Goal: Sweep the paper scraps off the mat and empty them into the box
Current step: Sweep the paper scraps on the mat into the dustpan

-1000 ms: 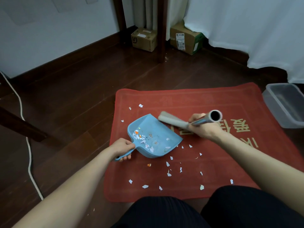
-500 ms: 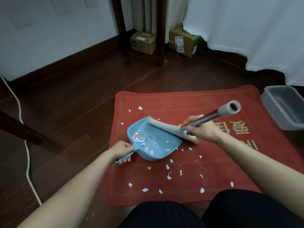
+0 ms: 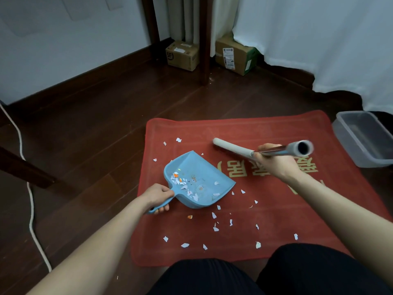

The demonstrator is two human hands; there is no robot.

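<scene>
Brush: swung off the dustpan lip to the far side of the mat, now apart from the pan. Our right grip wraps its handle; our left grip holds the unmoved dustpan's handle. Scraps: some in the pan, others loose on the mat. Box: cut off at right. Bristles hidden; handle end blurred.

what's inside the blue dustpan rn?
The blue dustpan holds a heap of white and orange paper scraps near its handle end, plus a few loose ones toward the mouth. Anything under the heap, and the red mat beneath the pan, is covered.
</scene>
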